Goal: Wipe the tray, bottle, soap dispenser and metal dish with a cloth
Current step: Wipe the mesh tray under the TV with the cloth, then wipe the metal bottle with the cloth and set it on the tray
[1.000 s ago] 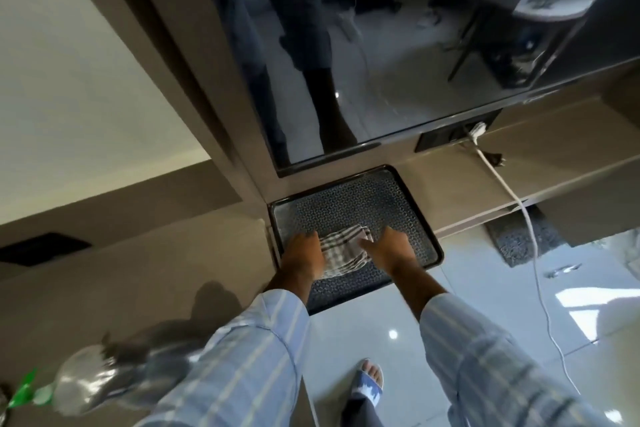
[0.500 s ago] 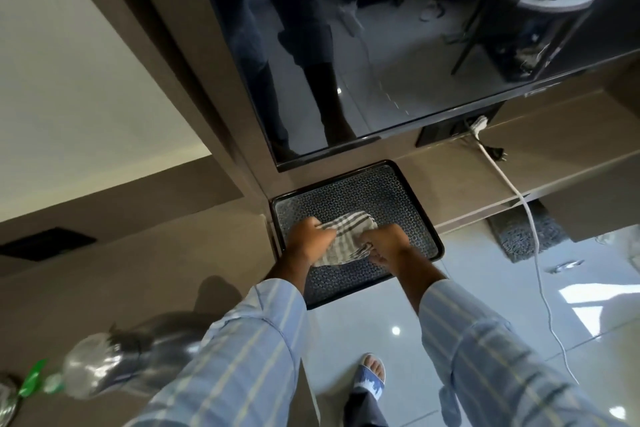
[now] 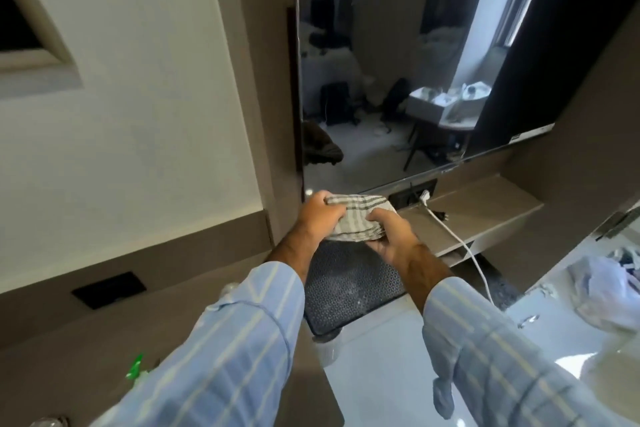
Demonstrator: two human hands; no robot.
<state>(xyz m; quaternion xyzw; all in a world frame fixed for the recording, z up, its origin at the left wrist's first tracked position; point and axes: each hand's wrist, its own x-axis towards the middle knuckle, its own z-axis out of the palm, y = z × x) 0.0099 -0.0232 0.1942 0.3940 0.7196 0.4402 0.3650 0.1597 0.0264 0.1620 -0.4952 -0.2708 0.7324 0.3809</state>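
Observation:
A folded grey-and-white checked cloth (image 3: 356, 217) is held up in the air between both hands. My left hand (image 3: 320, 218) grips its left edge and my right hand (image 3: 391, 236) holds it from the right and underneath. Below the hands lies the black textured tray (image 3: 349, 284) on the brown counter, its near corner jutting past the counter edge. A green bottle cap (image 3: 135, 366) shows at the lower left, mostly hidden by my left sleeve. The soap dispenser and metal dish are not in view.
A large dark screen (image 3: 398, 62) stands on the wall behind the tray. A white cable (image 3: 460, 243) runs from a socket (image 3: 412, 196) across a lower shelf to the floor. A plastic bag (image 3: 606, 291) lies on the glossy floor at right.
Both hands have lifted the cloth off the tray and gathered it into a folded bundle. The view has tilted upward toward the screen.

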